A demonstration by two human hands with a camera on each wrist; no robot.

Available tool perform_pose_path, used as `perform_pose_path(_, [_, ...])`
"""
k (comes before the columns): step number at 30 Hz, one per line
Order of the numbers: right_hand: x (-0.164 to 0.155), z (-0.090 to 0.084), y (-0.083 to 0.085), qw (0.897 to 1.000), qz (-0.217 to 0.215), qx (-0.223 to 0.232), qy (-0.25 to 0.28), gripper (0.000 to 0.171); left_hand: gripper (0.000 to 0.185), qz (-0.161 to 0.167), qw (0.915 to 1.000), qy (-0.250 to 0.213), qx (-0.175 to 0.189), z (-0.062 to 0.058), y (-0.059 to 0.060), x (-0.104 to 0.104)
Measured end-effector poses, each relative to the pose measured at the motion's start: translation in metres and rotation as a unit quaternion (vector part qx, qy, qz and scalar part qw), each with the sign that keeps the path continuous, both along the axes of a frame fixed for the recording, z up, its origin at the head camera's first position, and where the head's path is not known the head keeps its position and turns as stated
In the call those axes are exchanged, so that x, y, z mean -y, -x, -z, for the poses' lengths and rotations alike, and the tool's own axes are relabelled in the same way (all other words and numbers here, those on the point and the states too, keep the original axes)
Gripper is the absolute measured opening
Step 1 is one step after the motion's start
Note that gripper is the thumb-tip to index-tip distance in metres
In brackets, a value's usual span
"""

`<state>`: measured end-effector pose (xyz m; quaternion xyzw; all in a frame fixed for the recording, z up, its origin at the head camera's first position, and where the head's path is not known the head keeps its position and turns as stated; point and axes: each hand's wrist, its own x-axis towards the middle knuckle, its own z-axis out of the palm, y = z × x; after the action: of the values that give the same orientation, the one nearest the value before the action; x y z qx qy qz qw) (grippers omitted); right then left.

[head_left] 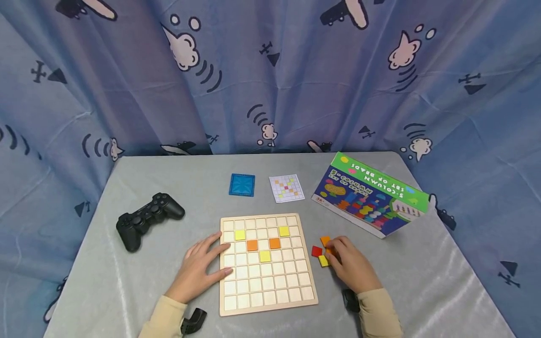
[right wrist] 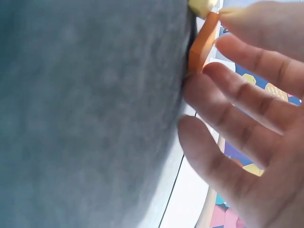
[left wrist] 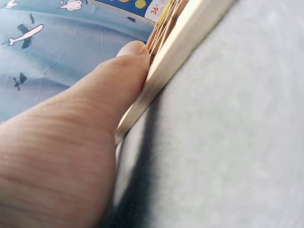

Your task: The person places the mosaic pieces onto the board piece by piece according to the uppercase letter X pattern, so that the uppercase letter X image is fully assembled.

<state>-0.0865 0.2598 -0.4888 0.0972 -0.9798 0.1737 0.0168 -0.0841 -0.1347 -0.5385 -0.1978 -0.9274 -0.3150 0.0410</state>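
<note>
Head view: left hand [head_left: 198,270] flat, fingers straight against wooden grid board [head_left: 267,300]; right hand [head_left: 351,265] curled, fingertips pinching orange tile [right wrist: 202,42], red tile [head_left: 316,251] just beside.

My left hand [head_left: 202,268] lies flat, palm down, fingers straight and spread — the thumb [left wrist: 121,71] pressed sideways. My right hand [head_left: 349,263] is palm down too, fingers [right wrist: 228,97] loosely bent, tips pinching lightly. Both forearms come in from below — sleeves to the wrists.
</note>
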Motion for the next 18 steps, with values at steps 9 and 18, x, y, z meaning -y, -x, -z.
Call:
perform_pose_path(9, [0.0010, 0.0004, -0.0016, 1.000, 0.010, 0.008, 0.001, 0.017, 0.060, -0.001, 0.9998, -0.002, 0.018, -0.0029, 0.0001, -0.0001])
perform_pose_path(18, [-0.0012, -0.0030, -0.0053, 1.000, 0.001, 0.022, 0.009, 0.020, 0.060, -0.003, 0.9998, 0.001, 0.017, -0.0044, -0.0001, -0.0004])
